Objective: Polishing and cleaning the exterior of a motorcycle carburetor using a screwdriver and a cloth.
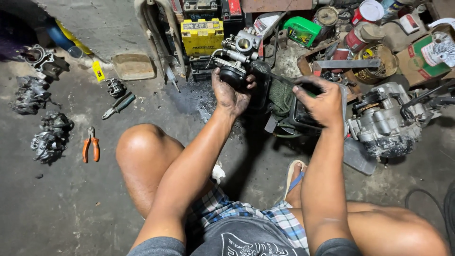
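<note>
Carburetor [238, 54] underside hidden by left hand [231, 95]; right hand [323, 102] fingers hide tool grip.

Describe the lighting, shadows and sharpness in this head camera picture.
Head view: light falls brightest on the carburetor in the left hand and on the forearms; the top left corner and the gap under the right hand sink into shadow; the orange pliers on the floor look sharp; wide-angle bending shows near the edges.
</note>
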